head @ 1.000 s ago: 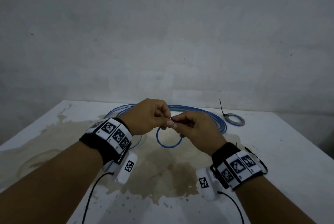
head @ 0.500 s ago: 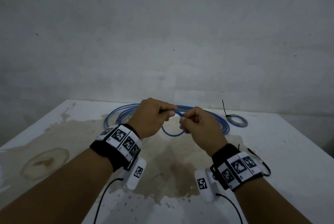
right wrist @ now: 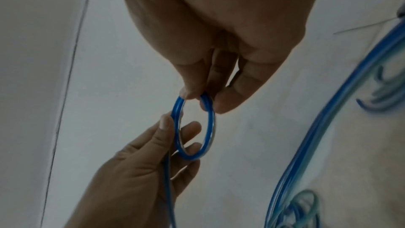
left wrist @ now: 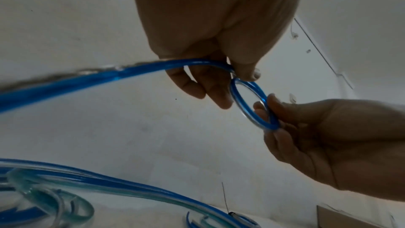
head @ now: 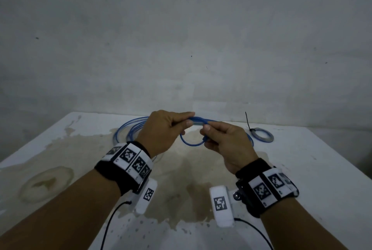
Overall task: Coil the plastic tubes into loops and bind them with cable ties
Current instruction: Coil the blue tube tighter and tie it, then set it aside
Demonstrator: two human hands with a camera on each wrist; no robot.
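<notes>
A blue plastic tube (head: 191, 144) is bent into a small loop (left wrist: 252, 105) held above the table between both hands. My left hand (head: 190, 118) pinches the loop's top left, where the long tail (left wrist: 87, 79) runs off. My right hand (head: 206, 136) pinches the loop's right side (right wrist: 210, 127) between thumb and fingers. The rest of the tube lies in wide loose turns (head: 128, 128) on the table behind the hands. A small coil (head: 261, 136) bound with a black cable tie (head: 247, 120) lies at the back right.
The white table (head: 312, 169) has large brown stains (head: 60, 179) across its middle and left. A grey wall stands right behind the far edge. Thin black cables trail from both wristbands toward the near edge.
The hands, pinched together over a hanging loop a second ago, have drawn apart. The loop is now stretched between them and held a little higher.
</notes>
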